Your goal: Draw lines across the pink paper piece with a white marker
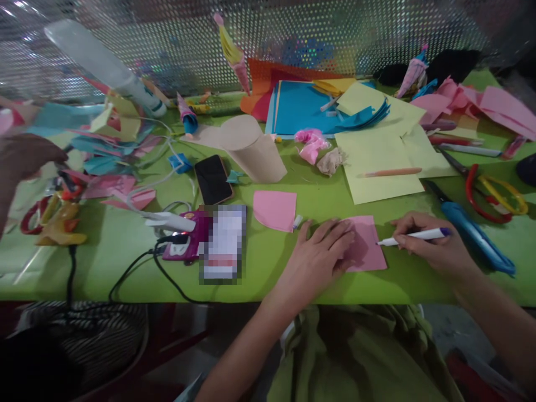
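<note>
A square piece of pink paper (366,248) lies flat on the green table covering. My left hand (320,248) rests on its left part, palm down with the fingers stretched out. Pinched in my right hand (422,245) is a white marker (421,237) with a dark blue end. Its tip is at the right edge of the pink paper. Just left of my left hand are a second pink piece with one rounded corner (274,209) and a small white cap-like piece (297,221).
To the right lie a blue utility knife (473,231) and red-and-yellow scissors (494,192). Yellow paper (383,187) with an orange pencil is behind. Leftward are a phone (213,178), a purple power strip (190,237), cords and a brown cardboard tube (255,151). Another person's hand (31,156) is at far left.
</note>
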### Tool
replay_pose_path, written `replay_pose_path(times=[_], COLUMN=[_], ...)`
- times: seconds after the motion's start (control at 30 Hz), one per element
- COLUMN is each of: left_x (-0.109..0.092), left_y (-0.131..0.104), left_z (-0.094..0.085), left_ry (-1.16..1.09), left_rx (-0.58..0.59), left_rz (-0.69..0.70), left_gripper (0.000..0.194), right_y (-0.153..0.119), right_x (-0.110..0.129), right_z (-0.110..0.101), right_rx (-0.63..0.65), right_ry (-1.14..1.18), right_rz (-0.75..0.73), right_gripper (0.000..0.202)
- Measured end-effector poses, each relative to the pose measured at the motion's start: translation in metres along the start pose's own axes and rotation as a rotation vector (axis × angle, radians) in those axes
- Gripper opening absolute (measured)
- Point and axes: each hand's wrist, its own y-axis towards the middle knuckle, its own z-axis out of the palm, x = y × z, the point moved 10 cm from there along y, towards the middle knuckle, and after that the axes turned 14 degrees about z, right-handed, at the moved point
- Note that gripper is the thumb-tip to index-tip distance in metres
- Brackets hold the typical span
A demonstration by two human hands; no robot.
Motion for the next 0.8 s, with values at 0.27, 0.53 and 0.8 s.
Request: replay_pose_path(times=[0.27,0.53,0.8], left_x=[0.000,0.001,0.000], left_y=[0.000,-0.001,0.000], left_z=[0.001,0.003,0.000], left_ry=[-0.001,-0.007,-0.010], left_rx=[0.010,0.024,0.015], left_rz=[-0.005,-0.004,-0.009], left_gripper=[0.045,0.046,0.047], right_y=[-0.005,-0.012,-0.018], right_x=[0.000,0.003,0.005], right_z=[0.004,0.009,0.015], right_rx=[0.052,0.112,0.164], right_ry=[-0.053,-0.037,-0.042], right_rz=[0.036,0.045,0.048], right_gripper=[0.016,0.015,0.015])
